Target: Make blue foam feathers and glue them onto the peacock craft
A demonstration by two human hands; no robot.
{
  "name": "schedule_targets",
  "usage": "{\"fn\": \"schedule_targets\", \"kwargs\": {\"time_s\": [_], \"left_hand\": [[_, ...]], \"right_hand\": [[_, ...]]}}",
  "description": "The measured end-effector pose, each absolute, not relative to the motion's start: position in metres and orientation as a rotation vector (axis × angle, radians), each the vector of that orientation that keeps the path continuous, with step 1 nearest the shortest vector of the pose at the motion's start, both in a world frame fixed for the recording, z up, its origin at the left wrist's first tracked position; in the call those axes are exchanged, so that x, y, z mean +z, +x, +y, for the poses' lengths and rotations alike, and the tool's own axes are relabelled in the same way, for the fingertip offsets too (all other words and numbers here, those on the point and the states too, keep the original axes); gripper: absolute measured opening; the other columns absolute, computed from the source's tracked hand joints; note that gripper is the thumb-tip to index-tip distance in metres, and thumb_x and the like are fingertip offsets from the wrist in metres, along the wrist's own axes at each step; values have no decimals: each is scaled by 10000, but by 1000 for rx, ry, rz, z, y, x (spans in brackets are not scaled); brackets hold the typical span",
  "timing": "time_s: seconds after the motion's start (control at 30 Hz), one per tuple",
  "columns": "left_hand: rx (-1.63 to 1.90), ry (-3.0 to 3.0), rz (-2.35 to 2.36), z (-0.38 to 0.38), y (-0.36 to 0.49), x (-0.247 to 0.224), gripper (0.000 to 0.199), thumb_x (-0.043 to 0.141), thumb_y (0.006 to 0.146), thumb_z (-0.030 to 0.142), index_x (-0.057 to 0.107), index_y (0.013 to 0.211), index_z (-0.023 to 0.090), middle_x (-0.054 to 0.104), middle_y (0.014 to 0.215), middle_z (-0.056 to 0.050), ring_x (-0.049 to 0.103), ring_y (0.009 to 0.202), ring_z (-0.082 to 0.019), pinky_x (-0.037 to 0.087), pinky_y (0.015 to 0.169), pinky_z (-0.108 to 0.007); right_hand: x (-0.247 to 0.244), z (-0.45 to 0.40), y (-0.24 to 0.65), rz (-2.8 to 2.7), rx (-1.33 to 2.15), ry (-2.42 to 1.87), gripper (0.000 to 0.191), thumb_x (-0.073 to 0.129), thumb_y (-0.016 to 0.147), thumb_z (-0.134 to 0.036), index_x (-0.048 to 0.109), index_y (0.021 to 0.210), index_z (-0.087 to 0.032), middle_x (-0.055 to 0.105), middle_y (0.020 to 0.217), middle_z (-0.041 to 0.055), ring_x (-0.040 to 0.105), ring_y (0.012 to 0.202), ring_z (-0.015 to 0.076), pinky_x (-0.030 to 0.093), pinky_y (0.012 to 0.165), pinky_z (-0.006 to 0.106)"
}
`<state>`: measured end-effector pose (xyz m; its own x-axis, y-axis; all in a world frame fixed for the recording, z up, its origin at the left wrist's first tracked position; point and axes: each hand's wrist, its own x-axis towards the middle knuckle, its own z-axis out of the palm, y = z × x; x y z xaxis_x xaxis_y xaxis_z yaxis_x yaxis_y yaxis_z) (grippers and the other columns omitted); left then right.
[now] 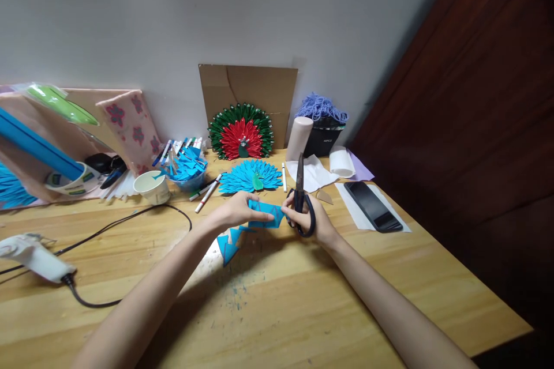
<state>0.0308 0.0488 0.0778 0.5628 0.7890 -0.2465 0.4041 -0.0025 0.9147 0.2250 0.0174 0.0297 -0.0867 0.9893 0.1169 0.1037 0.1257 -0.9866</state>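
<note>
Reaching in from the lower left, wrist bent inward, my left hand (237, 210), near flat triangular blue cuttings (227, 249) on the tan wood-grained worktop (277, 311), pinches a flat, angular, bright-blue sheet piece (265, 222) with drawn lines; from the lower right, my right hand (319, 220) curls around black-handled metal scissors (299, 184), blades upward, its fingertips by the sheet piece's right edge.

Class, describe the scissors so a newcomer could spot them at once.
Start at the wooden table and find the right hand above it. It holds the scissors, blades pointing up in the picture, beside the blue piece. Looped dark handles set them apart from the flat black phone farther right.
</note>
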Motion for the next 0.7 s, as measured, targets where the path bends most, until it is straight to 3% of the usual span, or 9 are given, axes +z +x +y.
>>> {"fn": "schedule_targets", "kwargs": {"time_s": [0.13,0.23,0.4,0.53,0.7], "left_hand": [[560,1695,1158,49,33,81,249,661,634,387,649,699,147,640,660,-5,549,586,-128,392,541,-222],[715,1724,1190,53,31,85,220,628,664,362,621,629,145,637,642,-8,554,587,-123,406,558,-220],[942,1618,1174,64,22,87,204,612,679,333,619,653,131,650,642,-19,582,586,-127,454,599,-234],[1119,1577,1340,71,16,84,247,640,653,346,574,573,122,613,550,-18,569,525,-134,444,517,-231],[1176,1472,1274,70,19,83,235,690,612,327,610,683,118,671,652,-48,630,607,-168,495,575,-266]], "right_hand": [[32,19,222,-1186,1083,-1140,349,606,724,-505,473,758,-184,514,490,-52,497,403,94,423,418,211],[32,23,221,-1012,1216,-1007,450,486,742,-635,476,743,-185,531,510,-37,486,376,89,457,441,237],[24,22,218,-1105,1610,-833,686,418,546,-845,468,733,-187,522,557,-28,507,388,116,497,494,334],[17,9,215,-1390,1776,-790,701,381,596,-832,479,807,-172,512,580,-20,523,466,119,479,545,314],[17,-3,210,-1523,1828,-812,697,306,662,-814,474,848,-163,485,592,-14,519,515,126,448,512,277]]}}
